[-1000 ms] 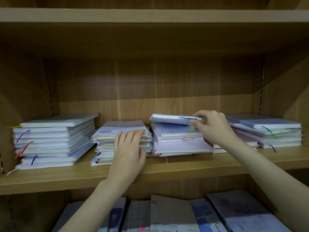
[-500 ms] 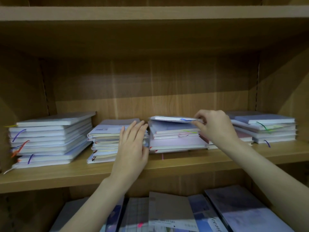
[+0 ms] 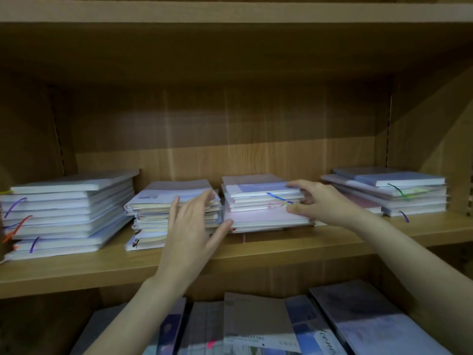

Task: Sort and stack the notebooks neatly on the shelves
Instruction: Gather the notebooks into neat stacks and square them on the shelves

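Observation:
Several stacks of pale notebooks lie along the middle wooden shelf (image 3: 256, 254). My right hand (image 3: 317, 201) grips the right side of the third stack (image 3: 258, 203), fingers over its top notebook and thumb lower on the edge. My left hand (image 3: 192, 226) stands with straight fingers in front of the second stack (image 3: 158, 213), its thumb touching the lower left corner of the third stack. A tall stack (image 3: 69, 213) lies at the far left and another stack (image 3: 399, 193) at the far right.
More notebooks and booklets (image 3: 258, 324) lie flat on the shelf below. The shelf above (image 3: 230, 11) and the side walls close in the compartment. Coloured ribbon bookmarks hang from several notebooks.
My right hand has lowered the lifted top notebook flat onto the third stack and now clasps the stack's side. My left hand has slid right, off the second stack toward the third.

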The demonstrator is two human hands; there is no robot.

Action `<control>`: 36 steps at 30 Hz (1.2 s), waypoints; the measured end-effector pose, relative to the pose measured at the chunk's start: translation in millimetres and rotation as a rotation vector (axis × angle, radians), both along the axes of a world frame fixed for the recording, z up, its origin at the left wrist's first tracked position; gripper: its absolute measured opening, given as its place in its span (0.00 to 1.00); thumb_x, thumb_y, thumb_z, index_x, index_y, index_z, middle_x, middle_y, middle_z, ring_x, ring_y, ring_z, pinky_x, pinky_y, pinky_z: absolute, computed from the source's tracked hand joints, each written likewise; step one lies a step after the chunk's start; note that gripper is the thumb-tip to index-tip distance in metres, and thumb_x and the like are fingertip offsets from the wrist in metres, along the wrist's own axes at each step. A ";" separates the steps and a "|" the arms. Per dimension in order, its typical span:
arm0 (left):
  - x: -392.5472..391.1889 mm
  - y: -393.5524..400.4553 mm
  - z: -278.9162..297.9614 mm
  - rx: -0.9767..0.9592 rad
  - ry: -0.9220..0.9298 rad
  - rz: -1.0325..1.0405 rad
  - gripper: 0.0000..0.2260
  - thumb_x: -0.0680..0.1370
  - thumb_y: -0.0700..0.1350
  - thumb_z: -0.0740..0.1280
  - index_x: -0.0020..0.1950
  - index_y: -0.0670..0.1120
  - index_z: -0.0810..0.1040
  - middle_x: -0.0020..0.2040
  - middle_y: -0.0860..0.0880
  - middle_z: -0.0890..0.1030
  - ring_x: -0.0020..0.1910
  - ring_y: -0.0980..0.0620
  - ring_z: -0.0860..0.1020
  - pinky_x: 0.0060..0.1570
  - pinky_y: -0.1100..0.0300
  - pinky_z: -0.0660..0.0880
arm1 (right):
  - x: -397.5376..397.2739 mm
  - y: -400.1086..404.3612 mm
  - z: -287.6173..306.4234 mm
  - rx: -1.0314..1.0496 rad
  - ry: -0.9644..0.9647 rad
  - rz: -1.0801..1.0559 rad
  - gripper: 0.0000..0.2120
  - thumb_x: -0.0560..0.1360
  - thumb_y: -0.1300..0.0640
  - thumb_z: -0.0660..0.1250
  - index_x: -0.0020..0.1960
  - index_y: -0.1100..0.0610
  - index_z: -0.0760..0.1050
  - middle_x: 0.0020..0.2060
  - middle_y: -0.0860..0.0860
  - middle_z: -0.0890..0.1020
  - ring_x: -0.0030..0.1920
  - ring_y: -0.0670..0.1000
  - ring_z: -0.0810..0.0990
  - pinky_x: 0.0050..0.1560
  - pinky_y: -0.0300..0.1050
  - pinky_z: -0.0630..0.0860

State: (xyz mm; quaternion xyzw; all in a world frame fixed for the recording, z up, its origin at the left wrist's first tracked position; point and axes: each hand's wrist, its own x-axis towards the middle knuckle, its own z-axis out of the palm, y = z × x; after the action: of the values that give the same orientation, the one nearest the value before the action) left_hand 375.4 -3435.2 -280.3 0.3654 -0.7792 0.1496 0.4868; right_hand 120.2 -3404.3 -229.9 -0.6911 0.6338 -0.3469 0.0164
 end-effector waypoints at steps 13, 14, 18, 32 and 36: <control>-111.8 2.4 30.4 -0.145 0.072 -0.134 0.17 0.71 0.46 0.56 0.56 0.44 0.75 0.46 0.51 0.80 0.47 0.54 0.73 0.52 0.60 0.62 | -109.2 56.8 -8.3 -0.306 -0.072 -0.414 0.14 0.78 0.67 0.57 0.55 0.58 0.79 0.49 0.56 0.81 0.37 0.48 0.75 0.35 0.34 0.66; -126.0 3.8 30.9 -0.141 0.058 -0.142 0.17 0.71 0.45 0.56 0.56 0.44 0.76 0.46 0.50 0.80 0.47 0.53 0.74 0.52 0.60 0.62 | -119.4 60.0 -7.7 -0.349 -0.071 -0.481 0.14 0.77 0.68 0.57 0.55 0.59 0.79 0.48 0.58 0.80 0.36 0.49 0.73 0.35 0.34 0.66; -182.2 12.3 29.9 -0.111 -0.032 -0.162 0.17 0.70 0.43 0.57 0.55 0.43 0.77 0.46 0.48 0.81 0.46 0.47 0.77 0.52 0.58 0.62 | -157.1 48.7 -2.3 -0.291 0.058 -0.584 0.13 0.76 0.59 0.65 0.60 0.60 0.75 0.61 0.58 0.76 0.62 0.57 0.71 0.61 0.49 0.68; -229.4 6.8 15.0 -0.077 -0.244 -0.012 0.19 0.67 0.47 0.54 0.51 0.45 0.78 0.43 0.49 0.80 0.42 0.45 0.78 0.46 0.56 0.61 | -144.1 4.6 -2.3 -0.328 0.465 -0.571 0.16 0.77 0.45 0.62 0.50 0.58 0.77 0.43 0.55 0.80 0.46 0.57 0.79 0.44 0.48 0.70; -230.4 4.4 23.7 0.024 -0.223 -0.030 0.20 0.69 0.48 0.55 0.57 0.45 0.76 0.49 0.47 0.79 0.49 0.43 0.76 0.49 0.52 0.68 | -164.6 27.4 30.5 -0.447 0.207 -0.495 0.15 0.78 0.47 0.62 0.42 0.59 0.76 0.35 0.55 0.77 0.38 0.57 0.77 0.35 0.47 0.71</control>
State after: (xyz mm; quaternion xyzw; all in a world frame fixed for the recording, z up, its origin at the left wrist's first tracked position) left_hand 145.0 -3430.8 -256.6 0.3406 -0.8356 0.1728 0.3949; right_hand -44.3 -3376.9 -199.4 -0.5345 0.6888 -0.3986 -0.2844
